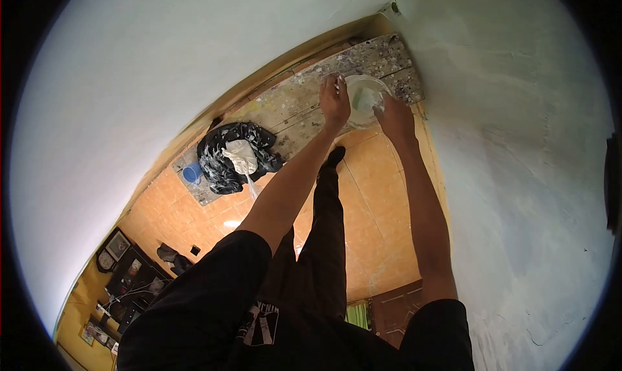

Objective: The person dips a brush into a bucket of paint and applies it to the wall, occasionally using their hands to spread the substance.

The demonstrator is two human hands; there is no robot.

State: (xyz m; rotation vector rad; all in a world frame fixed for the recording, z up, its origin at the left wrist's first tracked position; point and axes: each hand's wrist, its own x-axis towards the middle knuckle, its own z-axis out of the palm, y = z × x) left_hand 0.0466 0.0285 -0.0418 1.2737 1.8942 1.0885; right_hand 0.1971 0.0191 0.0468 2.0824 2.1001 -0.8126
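A round, whitish translucent tub [356, 120] with pale, wet-looking contents stands on a paint-spattered wooden plank. My left hand [334, 100] is beside its left rim, fingers curled and smeared white at the tips; what they close on, if anything, I cannot make out. Over the right rim reaches my right hand [395, 118], its thumb and fingers bent together inside the tub's edge. Whether they pinch the rim or a small tool is hidden.
The wooden plank [291, 112] runs along the wall. On it lie a white-smeared black plastic sheet [219, 152], a whitish bag [240, 156] and a blue cup [192, 173]. A patchy pale wall [518, 177] rises close on the right. Orange tiles [369, 196] cover the floor.
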